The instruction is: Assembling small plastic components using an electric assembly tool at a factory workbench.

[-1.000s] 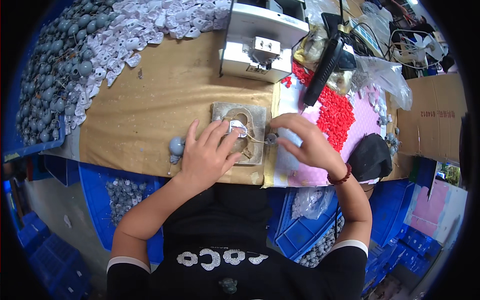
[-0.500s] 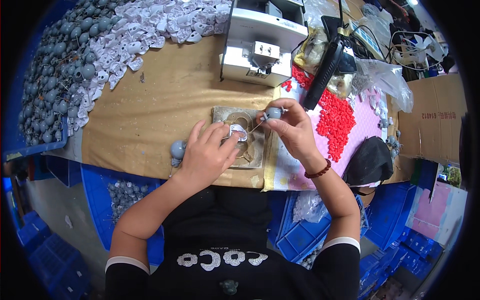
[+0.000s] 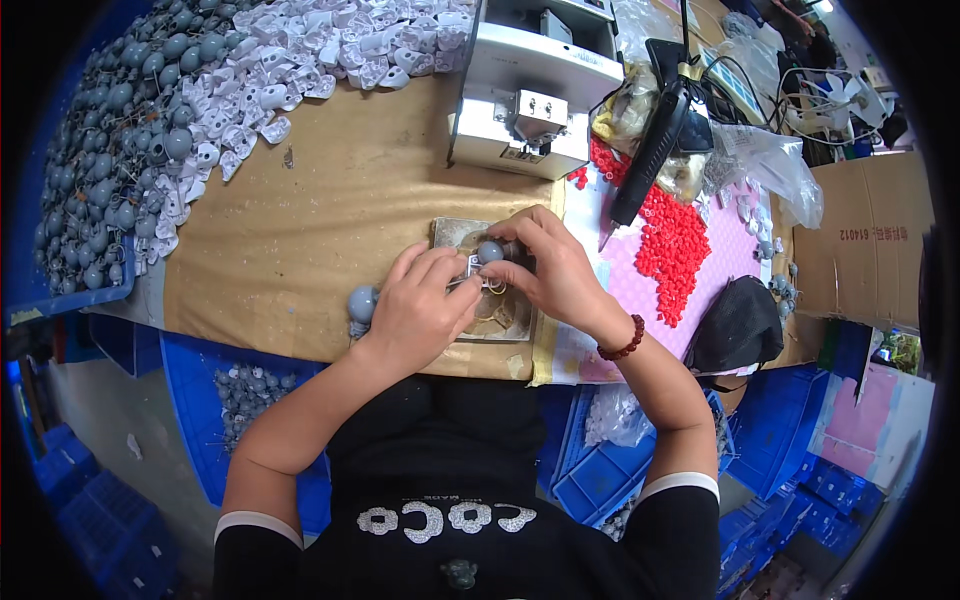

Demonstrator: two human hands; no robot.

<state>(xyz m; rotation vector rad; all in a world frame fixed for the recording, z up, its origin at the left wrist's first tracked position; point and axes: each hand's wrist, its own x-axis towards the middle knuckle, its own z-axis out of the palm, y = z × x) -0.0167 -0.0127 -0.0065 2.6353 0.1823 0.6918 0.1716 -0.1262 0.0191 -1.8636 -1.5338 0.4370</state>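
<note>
Both my hands meet over a small worn square work block [image 3: 512,322] at the front edge of the brown table. My right hand [image 3: 550,268] pinches a small grey ball-shaped part [image 3: 490,252] between thumb and fingers. My left hand [image 3: 422,308] holds a small white plastic piece [image 3: 472,268] right against that grey part. Another grey ball part [image 3: 361,303] lies on the table just left of my left hand.
A heap of white plastic pieces [image 3: 300,50] and a blue bin of grey parts [image 3: 95,170] lie far left. A grey-white small machine [image 3: 530,100] stands behind the block. Red small parts [image 3: 672,245] cover a pink mat, with a black tool [image 3: 655,150], a black mask [image 3: 740,325] and a cardboard box [image 3: 865,240] at right.
My right hand lifted a grey ball part off the block and brought it to my left hand's white piece. Both hands now press together slightly farther back on the block.
</note>
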